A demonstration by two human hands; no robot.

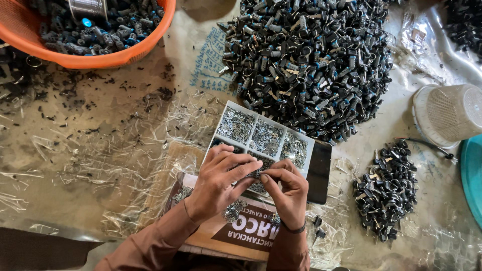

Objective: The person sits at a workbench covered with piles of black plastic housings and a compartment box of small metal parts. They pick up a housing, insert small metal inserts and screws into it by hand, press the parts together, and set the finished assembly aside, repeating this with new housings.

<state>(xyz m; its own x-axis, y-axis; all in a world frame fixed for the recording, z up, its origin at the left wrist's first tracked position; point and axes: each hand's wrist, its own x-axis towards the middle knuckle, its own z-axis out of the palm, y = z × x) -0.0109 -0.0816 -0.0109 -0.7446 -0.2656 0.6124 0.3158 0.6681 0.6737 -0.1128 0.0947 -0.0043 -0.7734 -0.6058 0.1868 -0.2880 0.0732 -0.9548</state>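
My left hand (219,181) and my right hand (286,191) meet over a white divided tray (220,129) filled with small shiny metal pieces. Both hands pinch one small dark part (258,173) between their fingertips. The tray rests partly on a brown cardboard box (241,231) and a black flat slab (320,173). A large heap of small black parts with blue tips (311,60) lies just beyond the tray. Both sleeves are brown.
An orange basket (90,57) with similar dark parts and a metal cup sits far left. A smaller pile of black parts (386,193) lies at right, near a white mesh basket (449,113) and a teal rim (472,175). Crinkled clear plastic sheeting (100,165) covers the surface.
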